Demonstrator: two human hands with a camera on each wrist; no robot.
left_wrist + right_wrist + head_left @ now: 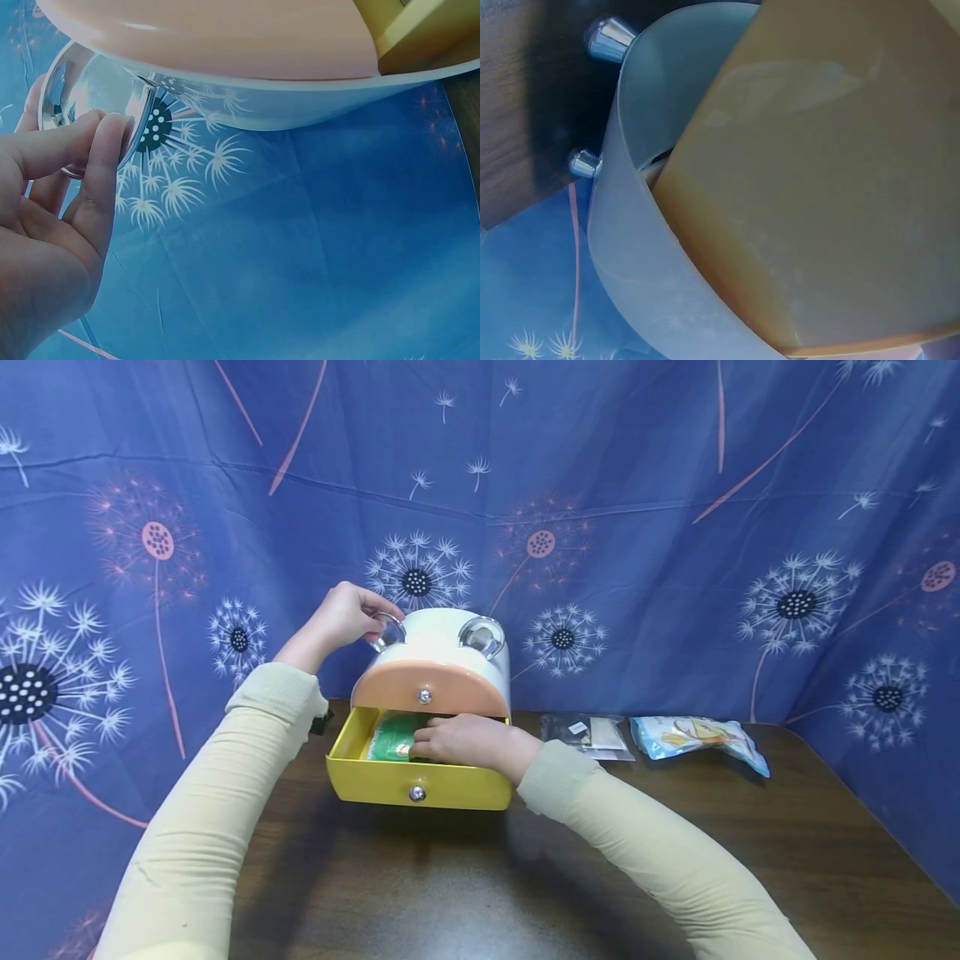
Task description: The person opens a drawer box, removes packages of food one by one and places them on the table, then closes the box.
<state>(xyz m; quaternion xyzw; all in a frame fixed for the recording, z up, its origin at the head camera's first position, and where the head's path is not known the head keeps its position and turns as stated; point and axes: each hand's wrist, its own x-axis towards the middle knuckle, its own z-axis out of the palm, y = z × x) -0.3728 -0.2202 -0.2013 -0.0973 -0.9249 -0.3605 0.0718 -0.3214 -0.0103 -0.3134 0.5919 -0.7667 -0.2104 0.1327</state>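
Note:
A small white cabinet (pixel 442 639) with a rounded top has two shiny silver, ear-like rings. My left hand (pixel 347 614) pinches the left silver ear (pixel 97 82) between thumb and fingers. Below a closed peach drawer (pixel 390 683) with a round knob, the yellow drawer (pixel 465 787) is pulled out. Inside it lies a green packet (pixel 390 739). My right hand (pixel 472 743) reaches into this drawer from the right, its fingers at the packet and partly hidden. Whether they grip it I cannot tell. In the right wrist view the cabinet and drawer fill the picture; the hand is out of sight.
Right of the cabinet on the brown wooden table (pixel 600 860) lie a clear plastic bag (pixel 603 739) with small contents and a light blue packet (pixel 697 739). A blue dandelion-print curtain (pixel 637 527) hangs close behind. A small dark object (pixel 321 723) shows beside the left sleeve.

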